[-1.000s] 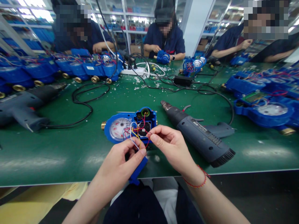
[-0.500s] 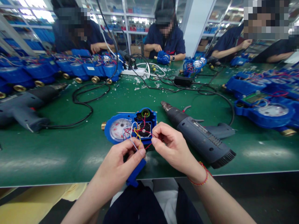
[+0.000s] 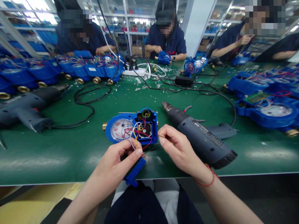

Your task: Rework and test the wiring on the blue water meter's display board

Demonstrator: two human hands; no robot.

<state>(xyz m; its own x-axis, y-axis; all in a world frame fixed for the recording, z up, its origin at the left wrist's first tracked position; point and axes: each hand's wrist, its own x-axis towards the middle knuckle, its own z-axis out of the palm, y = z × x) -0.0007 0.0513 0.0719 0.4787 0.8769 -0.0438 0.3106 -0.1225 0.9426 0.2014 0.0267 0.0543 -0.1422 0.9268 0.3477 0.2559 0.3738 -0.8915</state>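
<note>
A blue meter (image 3: 108,132) lies on the green table, its round dial at the left and an open compartment with red, white, yellow and black wires at the right. My left hand (image 3: 127,157) pinches several of these wires just in front of the meter. A blue part (image 3: 136,171) shows under that hand, at the table's front edge. To the right of the meter, my right hand (image 3: 173,144) is closed in a pinch around the end of a thin dark wire.
A heat gun (image 3: 201,133) lies to the right, another heat gun (image 3: 30,105) at the left. Blue meters (image 3: 95,70) stand in a row at the back left, more meters (image 3: 268,109) at the right. A power strip (image 3: 135,72), cables and seated people are behind.
My right hand has moved slightly right, away from the meter and my left hand. A dark wire now shows between the hands. The whole view has shifted a little.
</note>
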